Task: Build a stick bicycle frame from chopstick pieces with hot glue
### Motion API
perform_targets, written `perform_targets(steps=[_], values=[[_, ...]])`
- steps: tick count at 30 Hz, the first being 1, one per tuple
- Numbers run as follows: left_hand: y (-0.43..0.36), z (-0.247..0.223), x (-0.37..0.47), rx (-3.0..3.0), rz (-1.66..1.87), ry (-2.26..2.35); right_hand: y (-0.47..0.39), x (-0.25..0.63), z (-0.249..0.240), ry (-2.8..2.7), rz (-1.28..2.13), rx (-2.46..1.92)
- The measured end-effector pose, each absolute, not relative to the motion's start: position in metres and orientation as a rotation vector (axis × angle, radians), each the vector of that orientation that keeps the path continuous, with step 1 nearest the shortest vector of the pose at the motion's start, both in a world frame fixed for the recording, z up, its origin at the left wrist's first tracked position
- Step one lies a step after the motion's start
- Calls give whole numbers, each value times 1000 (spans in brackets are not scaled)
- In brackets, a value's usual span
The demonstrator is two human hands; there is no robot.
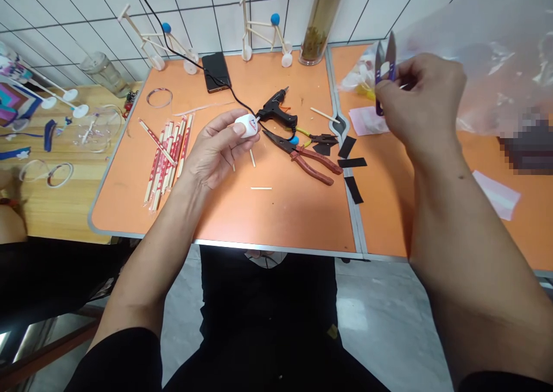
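Observation:
My left hand pinches a small white cap with red and blue print over the middle of the orange table. Raised at the right, my right hand grips small thread snips, their blades pointing up and apart. Just beyond my left hand lies a black glue gun with its cord. Pliers with red-brown handles rest to the right of the cap. Short thin sticks lie near my left hand.
Wrapped chopsticks lie at the left. Two stick models, a phone and a tall jar stand or lie at the back. Black strips cross the table seam. A plastic bag fills the right back.

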State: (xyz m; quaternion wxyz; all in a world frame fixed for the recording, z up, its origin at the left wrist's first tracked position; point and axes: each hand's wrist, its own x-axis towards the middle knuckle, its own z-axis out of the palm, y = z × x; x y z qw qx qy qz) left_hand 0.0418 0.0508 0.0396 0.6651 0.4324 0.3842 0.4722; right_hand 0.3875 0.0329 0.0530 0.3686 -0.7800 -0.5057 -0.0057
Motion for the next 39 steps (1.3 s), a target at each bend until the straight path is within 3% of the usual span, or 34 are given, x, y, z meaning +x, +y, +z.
perform_targets(steps=[5,11,21,39], values=[[51,39,44,974,1059,848,24,361,60,-1199,645,-1505],[46,36,48,987,967,830,8,318,51,-1291,972,-1322],[38,30,61,1019,831,721,-15,278,40,-1747,639,-1376],[37,25,62,1007,825,707,-18,269,30,-1754,517,-1376]])
